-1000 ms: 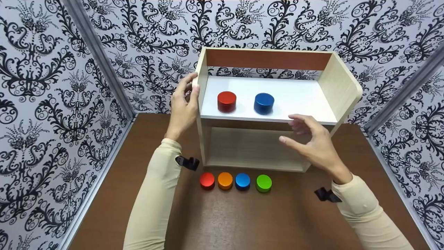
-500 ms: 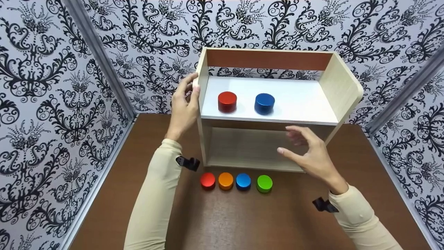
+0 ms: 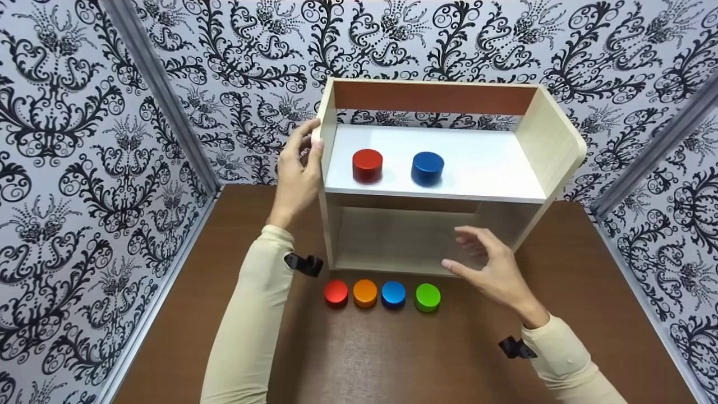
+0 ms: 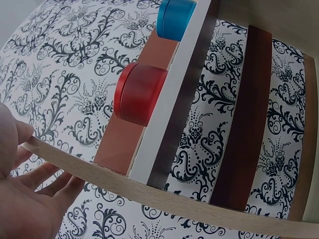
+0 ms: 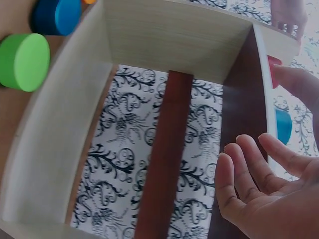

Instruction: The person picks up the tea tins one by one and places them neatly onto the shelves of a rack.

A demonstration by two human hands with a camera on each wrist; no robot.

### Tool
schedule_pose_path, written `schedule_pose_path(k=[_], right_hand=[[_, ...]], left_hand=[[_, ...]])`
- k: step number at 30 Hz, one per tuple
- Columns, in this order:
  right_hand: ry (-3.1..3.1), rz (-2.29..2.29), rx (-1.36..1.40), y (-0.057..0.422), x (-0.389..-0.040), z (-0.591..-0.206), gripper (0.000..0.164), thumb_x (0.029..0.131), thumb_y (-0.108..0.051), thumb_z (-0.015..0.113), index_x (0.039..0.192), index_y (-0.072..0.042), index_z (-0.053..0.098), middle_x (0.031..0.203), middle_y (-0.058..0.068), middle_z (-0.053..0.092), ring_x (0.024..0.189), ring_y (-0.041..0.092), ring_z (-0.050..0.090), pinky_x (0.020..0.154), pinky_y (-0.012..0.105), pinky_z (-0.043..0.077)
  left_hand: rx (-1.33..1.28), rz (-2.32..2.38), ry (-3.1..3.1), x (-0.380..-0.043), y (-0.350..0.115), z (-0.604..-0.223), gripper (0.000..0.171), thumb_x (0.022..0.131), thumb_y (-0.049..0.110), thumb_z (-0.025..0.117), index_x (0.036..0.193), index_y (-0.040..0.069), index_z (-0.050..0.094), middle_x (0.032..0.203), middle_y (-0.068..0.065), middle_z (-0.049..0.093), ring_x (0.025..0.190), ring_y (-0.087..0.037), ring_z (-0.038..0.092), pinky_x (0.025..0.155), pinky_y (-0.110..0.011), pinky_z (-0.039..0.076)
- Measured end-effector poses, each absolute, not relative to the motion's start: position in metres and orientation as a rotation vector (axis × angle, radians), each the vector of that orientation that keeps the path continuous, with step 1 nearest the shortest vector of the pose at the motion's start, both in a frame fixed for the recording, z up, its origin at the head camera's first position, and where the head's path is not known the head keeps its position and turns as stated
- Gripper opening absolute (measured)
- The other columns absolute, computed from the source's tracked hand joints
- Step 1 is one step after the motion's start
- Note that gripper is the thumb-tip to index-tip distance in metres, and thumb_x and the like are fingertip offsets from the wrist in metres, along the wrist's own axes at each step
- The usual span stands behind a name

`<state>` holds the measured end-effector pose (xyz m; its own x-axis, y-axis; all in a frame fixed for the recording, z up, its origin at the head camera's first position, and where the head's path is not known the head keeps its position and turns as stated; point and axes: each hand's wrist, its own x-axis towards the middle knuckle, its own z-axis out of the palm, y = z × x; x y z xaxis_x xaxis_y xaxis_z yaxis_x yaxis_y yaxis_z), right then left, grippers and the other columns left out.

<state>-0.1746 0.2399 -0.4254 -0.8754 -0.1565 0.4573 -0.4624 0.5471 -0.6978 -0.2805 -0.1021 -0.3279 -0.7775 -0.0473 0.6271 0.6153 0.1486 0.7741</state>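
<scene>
2 cylinders point(image 3: 367, 166) stand on the white upper shelf point(image 3: 488, 163).

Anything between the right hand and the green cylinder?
Nothing visible. The green cylinder is the row's right end, nearest the right hand. The blue table cylinder sits on its far side, and the shelf unit stands behind the row.
</scene>
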Motion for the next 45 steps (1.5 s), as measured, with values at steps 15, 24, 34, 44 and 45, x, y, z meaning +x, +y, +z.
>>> schedule_pose_path(k=[15, 24, 34, 44, 45], right_hand=[[-2.535, 1.313, 0.455, 0.249, -0.180, -0.489, 0.063, 0.075, -0.020, 0.092, 0.130, -0.007, 0.064, 0.112, 0.001, 0.066, 0.098, 0.016, 0.062, 0.085, 0.042, 0.059], [-2.586, 1.316, 0.422, 0.248, -0.180, -0.519, 0.063, 0.077, -0.021, 0.091, 0.130, -0.005, 0.063, 0.112, 0.003, 0.065, 0.099, 0.026, 0.064, 0.085, 0.052, 0.057], [-2.716, 1.324, 0.322, 0.251, -0.178, -0.553, 0.069, 0.075, -0.024, 0.092, 0.133, -0.002, 0.060, 0.116, 0.014, 0.065, 0.100, 0.032, 0.064, 0.087, 0.049, 0.056], [-2.760, 1.346, 0.317, 0.251, -0.180, -0.570, 0.076, 0.074, -0.026, 0.093, 0.135, 0.001, 0.058, 0.117, 0.018, 0.064, 0.101, 0.032, 0.062, 0.087, 0.049, 0.055], [-2.764, 1.344, 0.318, 0.251, -0.181, -0.571, 0.076, 0.073, -0.026, 0.094, 0.135, 0.001, 0.058, 0.116, 0.017, 0.064, 0.100, 0.031, 0.062, 0.087, 0.049, 0.055]], left_hand=[[-0.547, -1.709, -1.910, -0.280, -0.101, -0.329, 0.038, 0.104, 0.002, 0.050, 0.142, -0.004, 0.050, 0.128, -0.028, 0.057, 0.111, -0.043, 0.059, 0.096, -0.050, 0.055], [-0.555, -1.740, -1.884, -0.279, -0.101, -0.328, 0.038, 0.104, 0.001, 0.050, 0.141, -0.005, 0.051, 0.128, -0.030, 0.057, 0.112, -0.043, 0.058, 0.095, -0.052, 0.055], [-0.553, -1.751, -1.892, -0.280, -0.101, -0.329, 0.039, 0.104, 0.001, 0.050, 0.143, -0.004, 0.050, 0.130, -0.032, 0.055, 0.114, -0.045, 0.058, 0.097, -0.054, 0.054], [-0.544, -1.737, -1.907, -0.279, -0.101, -0.327, 0.039, 0.104, 0.002, 0.050, 0.143, -0.004, 0.049, 0.130, -0.031, 0.056, 0.114, -0.045, 0.058, 0.097, -0.053, 0.054], [-0.546, -1.737, -1.904, -0.279, -0.101, -0.327, 0.039, 0.104, 0.002, 0.050, 0.142, -0.005, 0.049, 0.129, -0.031, 0.056, 0.113, -0.045, 0.058, 0.097, -0.053, 0.054]])
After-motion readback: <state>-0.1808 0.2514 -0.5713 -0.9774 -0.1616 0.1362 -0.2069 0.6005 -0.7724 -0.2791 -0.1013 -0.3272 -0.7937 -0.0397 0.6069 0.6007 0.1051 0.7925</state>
